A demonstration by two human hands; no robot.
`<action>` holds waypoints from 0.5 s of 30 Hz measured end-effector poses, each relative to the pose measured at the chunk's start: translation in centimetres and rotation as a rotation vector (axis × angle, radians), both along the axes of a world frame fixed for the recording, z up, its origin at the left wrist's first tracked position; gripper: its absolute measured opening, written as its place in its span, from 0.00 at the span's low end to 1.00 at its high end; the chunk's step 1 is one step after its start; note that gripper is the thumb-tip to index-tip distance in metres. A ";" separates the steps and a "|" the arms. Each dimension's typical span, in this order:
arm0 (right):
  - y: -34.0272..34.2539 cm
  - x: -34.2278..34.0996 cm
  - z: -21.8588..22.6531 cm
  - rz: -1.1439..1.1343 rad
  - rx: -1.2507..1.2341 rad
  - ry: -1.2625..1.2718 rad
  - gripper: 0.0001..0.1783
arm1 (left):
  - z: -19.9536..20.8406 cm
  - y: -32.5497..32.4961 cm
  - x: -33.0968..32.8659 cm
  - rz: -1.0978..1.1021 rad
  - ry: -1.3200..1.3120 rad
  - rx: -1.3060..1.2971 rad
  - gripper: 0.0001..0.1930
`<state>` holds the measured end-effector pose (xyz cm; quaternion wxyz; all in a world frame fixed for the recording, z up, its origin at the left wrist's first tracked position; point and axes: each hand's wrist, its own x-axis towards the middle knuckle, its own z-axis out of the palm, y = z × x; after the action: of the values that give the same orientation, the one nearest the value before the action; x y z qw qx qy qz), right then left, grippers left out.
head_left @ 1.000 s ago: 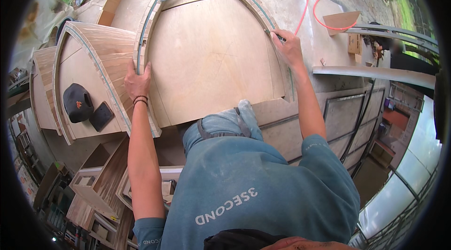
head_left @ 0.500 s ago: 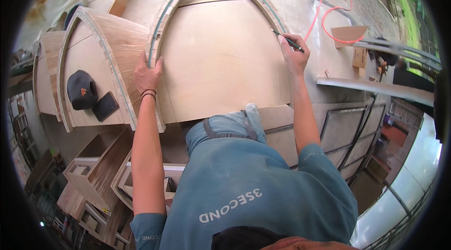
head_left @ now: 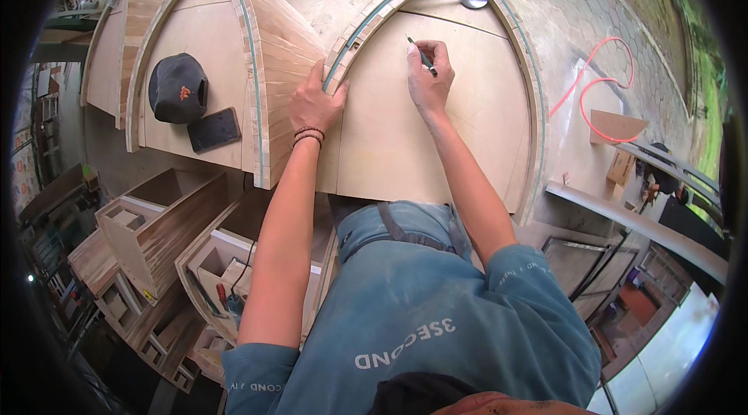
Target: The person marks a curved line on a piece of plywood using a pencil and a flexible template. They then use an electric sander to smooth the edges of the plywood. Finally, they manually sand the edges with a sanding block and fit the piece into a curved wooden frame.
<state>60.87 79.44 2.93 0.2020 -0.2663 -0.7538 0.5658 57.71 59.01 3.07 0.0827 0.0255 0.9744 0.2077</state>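
A pointed-arch wooden piece lies in front of me, with a pale plywood panel (head_left: 389,134) inside a raised rim (head_left: 523,33) of small blocks and a green strip. My left hand (head_left: 318,103) clasps the rim's left side, thumb on the inner face and fingers outside. Above the panel's upper middle, my right hand (head_left: 431,84) pinches a dark green pencil (head_left: 423,56), its tip pointing up and to the left. Whether the pencil touches the wood I cannot tell. Near the arch's peak rests a metal spoon (head_left: 472,0).
A similar arched piece (head_left: 257,80) stands close on the left, bearing a dark cap (head_left: 179,88) and a black phone (head_left: 214,130). Wooden drawer-like boxes (head_left: 167,212) sit lower left. To the right are an orange hose (head_left: 588,68) and a long metal bar (head_left: 639,229).
My right hand has moved with the pencil from the rim's right side to above the panel's middle. My left hand keeps hold of the left rim. The whole view has shifted.
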 end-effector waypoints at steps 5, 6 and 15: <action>-2.4 -3.1 -2.3 0.039 0.256 0.041 0.17 | -0.6 -0.1 0.0 -0.022 0.075 0.017 0.32; -3.1 -3.4 -2.6 0.042 0.294 0.024 0.19 | -0.8 -0.1 0.0 -0.025 0.088 0.029 0.31; -7.1 -5.6 -4.0 -0.037 0.510 -0.080 0.28 | -0.4 -0.2 -0.1 -0.079 0.093 0.055 0.31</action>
<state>55.26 72.35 -1.02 0.2429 -0.2428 -0.8745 0.3426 57.61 58.79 2.64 0.0445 0.0756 0.9693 0.2295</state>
